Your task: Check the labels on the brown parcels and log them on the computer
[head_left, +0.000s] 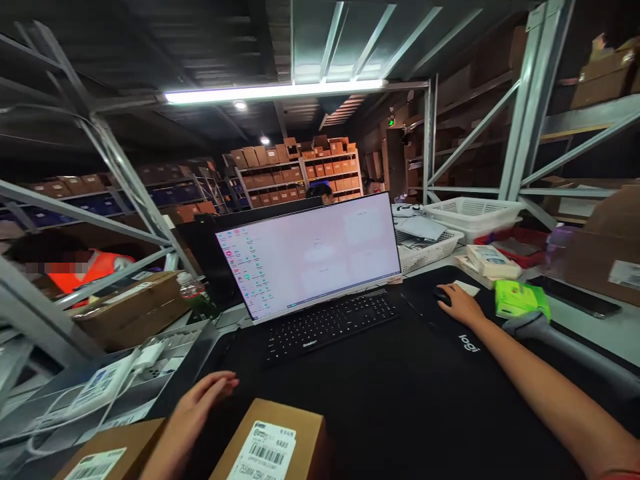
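Note:
My right hand (459,303) rests on a black computer mouse (442,294), fingers over it, on the black desk mat (390,400). My left hand (205,393) is above the mat's left side, fingers loosely stretched out and holding nothing. Close to it stands a cardboard box (305,427) with a white barcode label. Another labelled cardboard box (143,437) is partly behind my left forearm. A black keyboard (330,327) lies in front of a lit monitor (310,260), which shows a desktop with icons along its left side.
On the right are a grey handheld scanner (530,323), a bright green packet (523,299), a phone (575,297) and white baskets (475,213). On the left, a grey tray (185,347) holds white devices and cables. A person in an orange vest (75,270) is beyond the metal frame.

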Demonstrator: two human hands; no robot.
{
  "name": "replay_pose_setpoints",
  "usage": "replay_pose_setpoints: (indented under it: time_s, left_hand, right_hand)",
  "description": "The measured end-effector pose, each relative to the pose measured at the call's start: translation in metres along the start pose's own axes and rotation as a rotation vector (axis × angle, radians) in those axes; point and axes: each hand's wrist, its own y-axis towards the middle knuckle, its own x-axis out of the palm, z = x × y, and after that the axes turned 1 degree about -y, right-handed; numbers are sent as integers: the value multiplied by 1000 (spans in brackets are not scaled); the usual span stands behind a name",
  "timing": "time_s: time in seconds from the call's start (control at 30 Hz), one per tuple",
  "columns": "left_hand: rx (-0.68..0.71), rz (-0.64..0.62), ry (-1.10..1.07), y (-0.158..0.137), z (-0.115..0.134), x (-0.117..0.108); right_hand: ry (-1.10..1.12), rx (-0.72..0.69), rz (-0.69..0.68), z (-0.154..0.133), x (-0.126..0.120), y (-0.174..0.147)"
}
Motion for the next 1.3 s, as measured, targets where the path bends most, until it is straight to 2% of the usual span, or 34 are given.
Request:
replay_pose_setpoints:
  time_s: [0.1, 0.2, 0.3, 0.37, 0.53, 0.63, 0.8, 0.93, 1.1, 1.3]
  left_hand:
    - [150, -84, 61, 9, -14, 19]
    - [261, -107, 94, 7, -23, 58]
    - [321, -174, 81, -3, -30, 90]
    - [338, -200, 85, -10, -35, 101]
    - [378, -195, 149, -15, -49, 102]
    - [404, -181, 223, -13, -47, 99]
    - [460, -211, 405, -2, -22, 104]
    - [526, -251, 512, 5, -3, 117]
    - [488, -236, 636, 0, -6, 128]
    - [404, -241, 796, -5, -5, 125]
  right_hand:
    - [66, -82, 10, 5, 5, -1]
    - [125, -143, 15, 14, 11, 0]
    - [116, -120, 15, 22, 17, 1]
    - [92, -110, 32, 25, 21, 1]
    - [44, -111, 44, 32, 29, 6]
    - [30, -101, 58, 32, 29, 6]
    - [-15, -67, 97, 29, 25, 1]
    - [9, -104, 85, 32, 23, 0]
    - [10, -115, 39, 32, 20, -2]
    - [-19, -64, -39, 22, 8, -4]
